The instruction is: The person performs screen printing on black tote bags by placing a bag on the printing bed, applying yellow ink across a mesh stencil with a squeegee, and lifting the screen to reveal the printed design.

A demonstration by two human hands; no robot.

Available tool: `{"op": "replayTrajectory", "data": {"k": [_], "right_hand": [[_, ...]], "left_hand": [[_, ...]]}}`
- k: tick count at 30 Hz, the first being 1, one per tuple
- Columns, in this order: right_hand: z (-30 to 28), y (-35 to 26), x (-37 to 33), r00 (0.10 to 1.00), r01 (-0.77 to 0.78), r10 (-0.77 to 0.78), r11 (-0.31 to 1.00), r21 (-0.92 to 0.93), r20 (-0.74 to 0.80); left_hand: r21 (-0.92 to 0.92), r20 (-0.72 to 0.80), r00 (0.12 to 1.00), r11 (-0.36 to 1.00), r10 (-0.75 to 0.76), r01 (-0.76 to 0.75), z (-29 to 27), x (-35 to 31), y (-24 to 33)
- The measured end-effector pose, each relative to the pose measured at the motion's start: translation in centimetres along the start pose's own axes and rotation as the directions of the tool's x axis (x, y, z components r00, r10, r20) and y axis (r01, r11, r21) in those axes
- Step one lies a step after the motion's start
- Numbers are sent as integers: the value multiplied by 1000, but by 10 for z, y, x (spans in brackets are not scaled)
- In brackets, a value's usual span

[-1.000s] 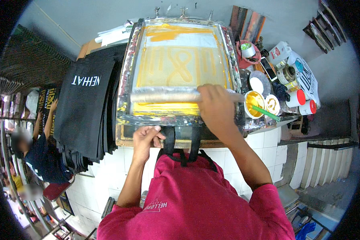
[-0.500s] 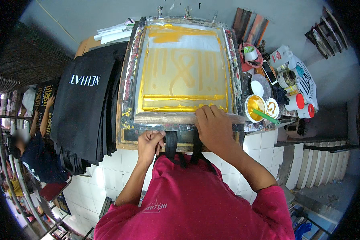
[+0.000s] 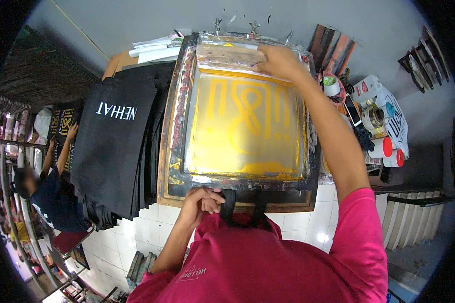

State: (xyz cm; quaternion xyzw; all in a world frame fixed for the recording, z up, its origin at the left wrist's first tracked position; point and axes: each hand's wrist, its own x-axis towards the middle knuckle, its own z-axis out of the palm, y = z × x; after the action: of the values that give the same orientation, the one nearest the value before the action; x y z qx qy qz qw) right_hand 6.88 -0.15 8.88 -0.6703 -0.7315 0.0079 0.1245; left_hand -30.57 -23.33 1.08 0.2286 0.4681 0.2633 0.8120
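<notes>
A framed printing screen [image 3: 189,151] with yellow ink and a decorative pattern lies on the table before me. At its far end my right hand [image 3: 280,63] grips a wooden squeegee [image 3: 226,56] by its right part. A yellow ink line runs just below the squeegee's edge. My left hand [image 3: 201,204] is at the near edge of the frame, fingers curled, beside a black fabric strap [image 3: 228,203]. Whether anything is inside those fingers is hidden. A second strap [image 3: 259,203] hangs to its right. Both straps come from under the screen.
A stack of black fabric bags [image 3: 119,136] with white lettering is on the left. Tubs with red lids [image 3: 387,147], tins [image 3: 373,117] and a phone [image 3: 353,111] crowd the right. Farther left, another person [image 3: 60,192] handles printed black pieces.
My right hand has carried the squeegee from the screen's near end to its far end. The yellow pattern shows brighter now. My left hand stays by the strap; the whole view has shifted slightly.
</notes>
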Motion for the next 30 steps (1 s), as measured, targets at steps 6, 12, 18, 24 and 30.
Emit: {"op": "replayTrajectory", "data": {"k": [6, 12, 18, 24, 30], "right_hand": [[-10, 39, 32, 999, 20, -23, 997, 69, 44], [2, 11, 1, 985, -156, 170, 953, -259, 32], [27, -2, -37, 968, -112, 49, 961, -252, -245], [24, -18, -72, 976, -117, 66, 962, -247, -205], [21, -41, -118, 972, -79, 33, 979, -190, -234]], "left_hand": [[280, 325, 942, 960, -80, -15, -7, -6, 46], [759, 373, 520, 70, 768, -648, 68, 104, 168], [824, 530, 499, -277, 685, -495, 83, 189, 238], [830, 523, 530, -259, 667, -493, 72, 170, 213], [826, 527, 541, -245, 655, -508, 62, 130, 184]]}}
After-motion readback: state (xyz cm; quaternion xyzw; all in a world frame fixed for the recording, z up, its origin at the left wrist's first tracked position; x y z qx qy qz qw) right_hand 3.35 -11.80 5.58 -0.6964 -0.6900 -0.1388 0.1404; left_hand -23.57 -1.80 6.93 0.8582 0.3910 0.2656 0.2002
